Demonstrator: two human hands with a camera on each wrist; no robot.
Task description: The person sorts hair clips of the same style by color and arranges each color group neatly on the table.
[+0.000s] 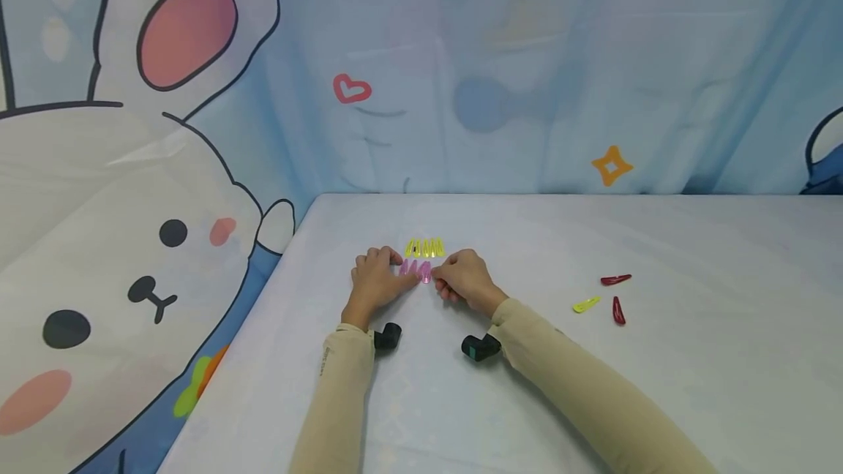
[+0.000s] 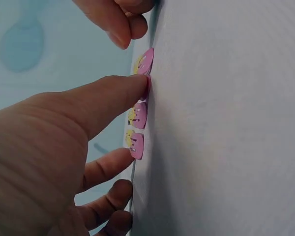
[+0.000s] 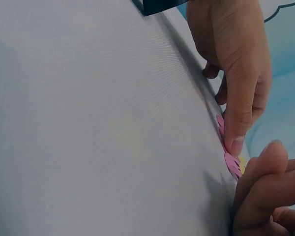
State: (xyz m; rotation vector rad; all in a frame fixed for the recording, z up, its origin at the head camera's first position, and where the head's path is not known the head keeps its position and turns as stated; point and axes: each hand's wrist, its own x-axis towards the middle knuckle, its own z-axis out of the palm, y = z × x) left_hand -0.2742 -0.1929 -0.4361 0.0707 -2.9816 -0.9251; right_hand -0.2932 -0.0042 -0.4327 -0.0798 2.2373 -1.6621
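Several pink hair clips (image 1: 425,272) lie in a short row on the white cloth, just in front of a row of yellow hair clips (image 1: 424,247). My left hand (image 1: 378,280) rests at the left end of the pink row. Its thumb (image 2: 123,88) presses on one pink clip, and a fingertip is right at the end clip (image 2: 136,145). At the other end, my right hand (image 1: 466,276) hovers close by with loosely bent fingers (image 3: 265,167). In the left wrist view its fingertips are a little apart from the nearest pink clip (image 2: 145,60).
Off to the right lie two dark red hair clips (image 1: 615,280) and one yellow hair clip (image 1: 585,304). A black wrist camera (image 1: 481,347) sits at the right sleeve, another (image 1: 388,336) at the left. Behind the table (image 1: 527,401) hangs a printed blue curtain (image 1: 527,79).
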